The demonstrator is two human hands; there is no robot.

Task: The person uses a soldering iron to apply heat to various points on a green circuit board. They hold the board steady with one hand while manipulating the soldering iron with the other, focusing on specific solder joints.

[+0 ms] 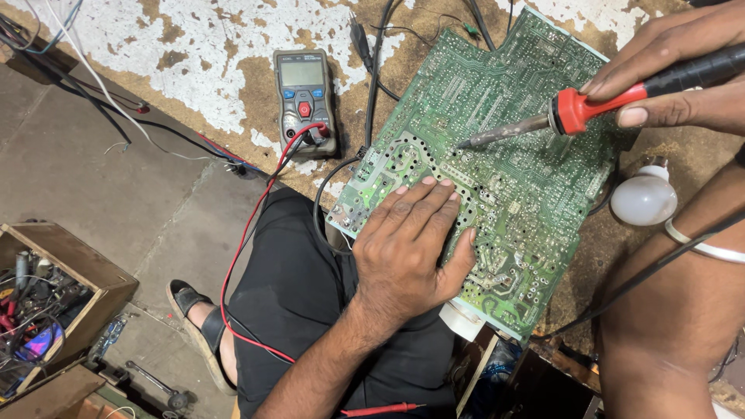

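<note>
Wooden box (93, 271) on the floor, far left: open-topped, filled with a tangle of wires and small tools; single items cannot be told apart. A second box corner is seen below it, contents hidden.

Meter (304, 101) lies on the bench near its front edge, left of the board. Red lead (248, 233) is plugged in and hangs over the edge to the floor; a red probe tip is seen at the bottom of the view.

Board (497, 171), green, solder side up, is laid across the front edge of the bench, its near corner overhanging the lap. It is pinned by the left hand (411, 248), laid flat, fingers together and stretched out, nothing gripped.

Iron (574, 112) is held in the right hand (667, 70) at the board's far right edge, fingers closed round the red collar and black handle in a pen grip. The tip is set on or just above the board's middle, just beyond the left fingertips; contact cannot be told.

Judgement: the joint is best worked with the tip laid on pad and lead together, the board kept pressed flat so it does not rock on the edge, and the left fingers kept clear of the hot shaft, which is near.

White bulb (642, 198) rests on the bench at the board's right edge. A black cord crosses the right forearm.
</note>
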